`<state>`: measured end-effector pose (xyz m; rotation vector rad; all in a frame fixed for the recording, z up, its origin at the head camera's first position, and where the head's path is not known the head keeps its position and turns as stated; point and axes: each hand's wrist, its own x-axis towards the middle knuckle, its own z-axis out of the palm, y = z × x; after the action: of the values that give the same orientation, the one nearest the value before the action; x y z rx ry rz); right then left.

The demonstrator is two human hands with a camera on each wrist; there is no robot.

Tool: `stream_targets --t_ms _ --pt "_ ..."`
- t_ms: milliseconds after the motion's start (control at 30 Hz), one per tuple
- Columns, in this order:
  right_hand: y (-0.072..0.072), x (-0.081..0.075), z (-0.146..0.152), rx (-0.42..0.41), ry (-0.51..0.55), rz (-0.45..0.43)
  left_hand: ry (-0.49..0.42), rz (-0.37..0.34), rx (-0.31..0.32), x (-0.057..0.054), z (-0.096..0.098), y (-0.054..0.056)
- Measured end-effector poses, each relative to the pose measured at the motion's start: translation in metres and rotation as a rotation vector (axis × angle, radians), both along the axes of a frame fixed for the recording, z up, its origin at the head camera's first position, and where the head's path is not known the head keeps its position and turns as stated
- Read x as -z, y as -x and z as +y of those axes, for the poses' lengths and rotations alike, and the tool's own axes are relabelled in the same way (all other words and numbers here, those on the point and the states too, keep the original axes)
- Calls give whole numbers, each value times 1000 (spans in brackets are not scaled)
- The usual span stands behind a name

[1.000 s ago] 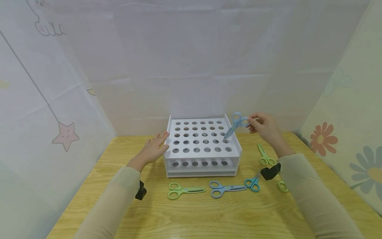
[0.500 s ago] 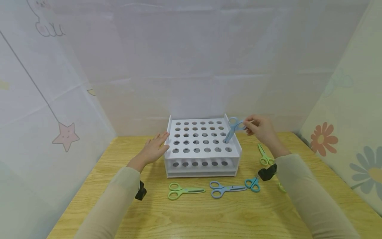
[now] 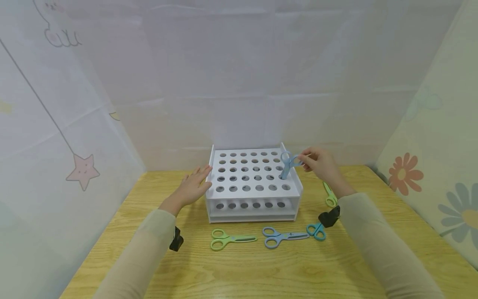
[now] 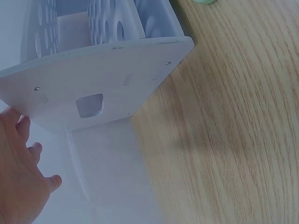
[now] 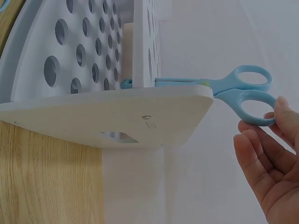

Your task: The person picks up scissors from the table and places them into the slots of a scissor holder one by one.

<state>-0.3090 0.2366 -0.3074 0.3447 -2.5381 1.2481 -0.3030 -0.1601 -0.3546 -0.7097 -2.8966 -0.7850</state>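
A: Soft, even light all round; the head view is sharp, with pale shadows on the surface (image 3: 261, 265) under the sleeves.

B: No glare. Both wrist views bend at the edges, and the hands there look slightly soft.

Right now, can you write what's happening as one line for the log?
right hand: holds blue scissors, blades down in a hole of white rack | left hand: flat against rack's side | other scissors on table

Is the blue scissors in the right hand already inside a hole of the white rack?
Inside: the blue scissors stand blades-down in the white rack, handles above.
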Motion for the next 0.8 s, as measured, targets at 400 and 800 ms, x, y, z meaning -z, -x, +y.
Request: stream_targets --t_ms 400,800 --pt "4 7 -7 42 -18 -97 12 6 -9 3 -1 2" --pt "7 14 -14 67 -84 -107 12 1 -6 0 0 0"
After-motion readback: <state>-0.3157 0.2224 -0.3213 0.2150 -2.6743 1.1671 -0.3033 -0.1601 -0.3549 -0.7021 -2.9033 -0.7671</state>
